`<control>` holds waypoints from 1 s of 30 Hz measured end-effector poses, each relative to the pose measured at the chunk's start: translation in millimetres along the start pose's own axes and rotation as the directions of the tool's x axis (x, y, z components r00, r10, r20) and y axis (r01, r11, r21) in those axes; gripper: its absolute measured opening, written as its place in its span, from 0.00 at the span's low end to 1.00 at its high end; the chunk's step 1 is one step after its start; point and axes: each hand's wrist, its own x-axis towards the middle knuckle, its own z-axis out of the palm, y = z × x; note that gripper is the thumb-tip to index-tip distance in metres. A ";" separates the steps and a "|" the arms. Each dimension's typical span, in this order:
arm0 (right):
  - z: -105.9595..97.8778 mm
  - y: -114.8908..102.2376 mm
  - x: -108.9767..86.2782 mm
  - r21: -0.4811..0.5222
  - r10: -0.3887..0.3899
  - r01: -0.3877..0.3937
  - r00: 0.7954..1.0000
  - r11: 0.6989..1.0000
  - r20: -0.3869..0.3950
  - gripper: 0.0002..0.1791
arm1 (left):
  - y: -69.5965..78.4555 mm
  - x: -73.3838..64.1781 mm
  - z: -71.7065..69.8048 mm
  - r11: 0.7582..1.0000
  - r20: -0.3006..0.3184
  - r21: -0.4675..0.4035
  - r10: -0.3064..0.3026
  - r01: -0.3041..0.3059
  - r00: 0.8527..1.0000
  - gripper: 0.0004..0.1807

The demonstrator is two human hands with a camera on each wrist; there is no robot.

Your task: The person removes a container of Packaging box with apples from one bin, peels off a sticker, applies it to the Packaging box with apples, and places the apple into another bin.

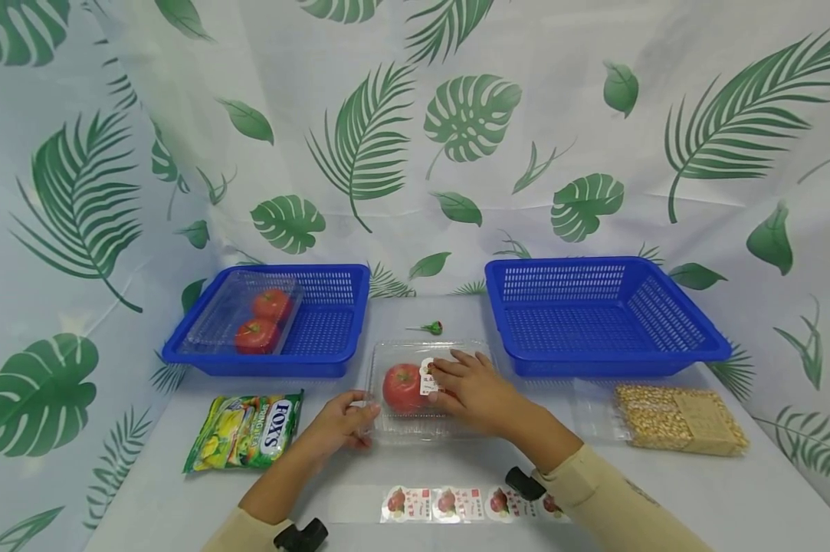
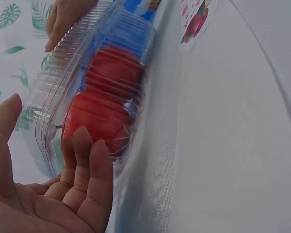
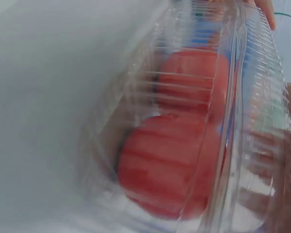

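A clear plastic clamshell box (image 1: 395,354) with two red apples (image 2: 99,121) in it lies closed at the middle of the table. My right hand (image 1: 475,392) rests flat on its lid, fingers spread, over the edge of a white apple sticker (image 1: 426,377). That hand hides the second apple in the head view. At the box's left side is my left hand (image 1: 339,425), its loosely bent fingers (image 2: 101,167) against the lower wall and its thumb held apart near the lid's rim. The right wrist view is blurred but shows both apples through the ribbed wall.
Before the box lies a strip of apple stickers (image 1: 456,504). A left blue basket (image 1: 325,368) holds another box of apples (image 1: 256,335); a right blue basket (image 1: 608,366) stands opposite. A green FOX'S candy bag (image 1: 245,432), a corn kernel pack (image 1: 663,418) and a small red-green flower pick (image 1: 434,327) lie around.
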 end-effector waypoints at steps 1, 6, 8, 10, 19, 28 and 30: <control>-0.4 0.5 -2.2 0.004 -0.005 0.005 1.000 1.000 -0.008 0.30 | 0.1 0.3 0.0 1.000 0.000 0.003 -0.003 0.003 1.000 0.32; -0.3 1.9 -13.6 -0.006 -0.047 0.047 0.998 0.999 -0.033 0.27 | 1.5 0.8 0.2 1.000 -0.015 0.027 -0.015 0.016 1.000 0.33; 0.5 1.9 -17.3 -0.012 -0.067 0.067 0.997 0.998 -0.046 0.27 | 2.4 0.7 0.3 0.999 -0.022 0.038 -0.015 0.016 1.000 0.32; 1.8 1.9 -20.6 -0.020 -0.092 0.091 0.994 0.996 -0.064 0.26 | 3.2 0.4 0.3 0.999 -0.026 0.048 -0.012 0.013 1.000 0.32; 3.6 -1.6 -32.9 -0.040 -0.134 0.129 0.982 0.991 -0.131 0.26 | 3.3 -0.6 0.3 0.999 -0.009 0.048 -0.003 0.003 1.000 0.31; 6.4 -0.4 -42.3 -0.007 -0.120 0.121 0.976 0.993 -0.179 0.25 | 6.5 1.2 -2.6 0.999 -0.002 0.038 0.021 -0.021 1.000 0.34; 7.1 -0.2 -44.4 0.009 -0.104 0.108 0.977 0.994 -0.186 0.24 | 6.8 4.0 -3.7 0.998 -0.009 0.058 0.025 -0.025 1.000 0.35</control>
